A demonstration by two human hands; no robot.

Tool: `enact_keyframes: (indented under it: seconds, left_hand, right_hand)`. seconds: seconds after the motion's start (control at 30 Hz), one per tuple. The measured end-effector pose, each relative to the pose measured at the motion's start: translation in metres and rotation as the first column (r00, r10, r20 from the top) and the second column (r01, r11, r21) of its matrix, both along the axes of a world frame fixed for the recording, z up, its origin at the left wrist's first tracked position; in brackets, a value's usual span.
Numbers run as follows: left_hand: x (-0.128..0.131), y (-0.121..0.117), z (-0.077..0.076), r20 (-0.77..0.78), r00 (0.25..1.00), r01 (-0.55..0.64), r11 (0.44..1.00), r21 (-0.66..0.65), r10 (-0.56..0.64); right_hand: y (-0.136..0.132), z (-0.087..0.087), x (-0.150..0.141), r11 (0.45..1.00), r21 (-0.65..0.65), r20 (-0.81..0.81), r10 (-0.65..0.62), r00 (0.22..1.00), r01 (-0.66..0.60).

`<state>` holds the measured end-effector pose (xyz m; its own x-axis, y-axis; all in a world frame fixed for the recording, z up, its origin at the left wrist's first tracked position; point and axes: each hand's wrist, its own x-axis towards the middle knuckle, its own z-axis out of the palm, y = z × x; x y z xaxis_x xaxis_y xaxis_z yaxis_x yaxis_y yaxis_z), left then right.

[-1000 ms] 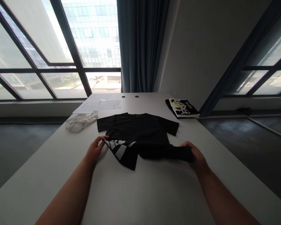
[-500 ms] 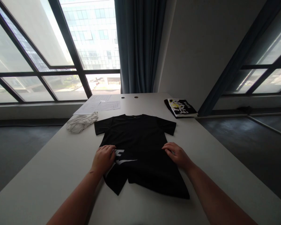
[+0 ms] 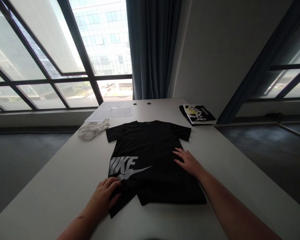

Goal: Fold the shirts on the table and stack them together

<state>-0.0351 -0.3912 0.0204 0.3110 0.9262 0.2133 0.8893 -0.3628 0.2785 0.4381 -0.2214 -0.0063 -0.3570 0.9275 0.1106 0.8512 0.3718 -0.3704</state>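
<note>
A black T-shirt [image 3: 157,160] lies spread on the white table, its collar toward the far end. Pale NIKE lettering with a swoosh shows on its lower left. The hem is uneven, with a notch left of the middle where the cloth is not flat. My left hand [image 3: 106,192] rests at the shirt's lower left edge, fingers apart and over the cloth below the print. On the shirt's right side lies my right hand [image 3: 187,161], its fingers spread on the fabric.
On the white table [image 3: 65,186], a crumpled whitish cloth [image 3: 93,129] lies at the left edge beside paper sheets [image 3: 110,111]. Folded black and white printed items [image 3: 200,115] are stacked at the far right. Behind the table hangs a blue curtain [image 3: 152,50].
My left hand has slid down toward the hem, uncovering the NIKE lettering. The lower left corner and hem have shifted. My right hand's fingers have spread on the shirt. The view has turned slightly left.
</note>
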Motion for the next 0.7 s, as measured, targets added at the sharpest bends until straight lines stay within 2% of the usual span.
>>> enact_keyframes:
  seconds: [0.1, 0.2, 0.3, 0.37, 0.5, 0.6, 0.7]
  left_hand:
    - [-0.017, -0.016, 0.015, -0.006, 0.997, 0.075, 0.992, -0.099, -0.076]
    - [-0.024, -0.03, 0.033, -0.021, 0.992, 0.117, 0.979, -0.17, -0.122]
    - [-0.016, -0.033, 0.047, -0.072, 0.989, 0.116, 0.972, -0.203, -0.133]
    - [-0.003, -0.027, 0.049, -0.108, 0.988, 0.087, 0.981, -0.176, -0.107]
    - [0.034, 0.009, 0.034, -0.117, 0.992, 0.034, 0.999, -0.025, -0.037]
    - [0.062, 0.049, 0.012, -0.133, 0.991, 0.006, 0.999, 0.045, 0.0]
    - [0.078, 0.083, -0.01, -0.184, 0.983, -0.022, 0.999, 0.028, 0.026]
  right_hand:
    - [0.002, -0.001, 0.002, 1.0, 0.001, -0.006, -0.015, 1.0, 0.015]
    - [0.005, 0.0, 0.008, 1.0, 0.003, 0.011, -0.026, 1.0, 0.026]
    - [0.006, 0.006, 0.012, 0.999, -0.022, 0.051, -0.023, 0.998, 0.025]
    - [0.002, 0.012, 0.01, 1.0, -0.006, 0.096, -0.003, 0.995, 0.004]
    - [-0.024, 0.019, -0.015, 0.988, 0.095, 0.111, 0.109, 0.988, -0.119]
    - [-0.05, 0.016, -0.039, 0.981, 0.027, 0.113, 0.188, 0.976, -0.192]
    - [-0.072, 0.007, -0.046, 0.983, -0.007, 0.118, 0.184, 0.976, -0.185]
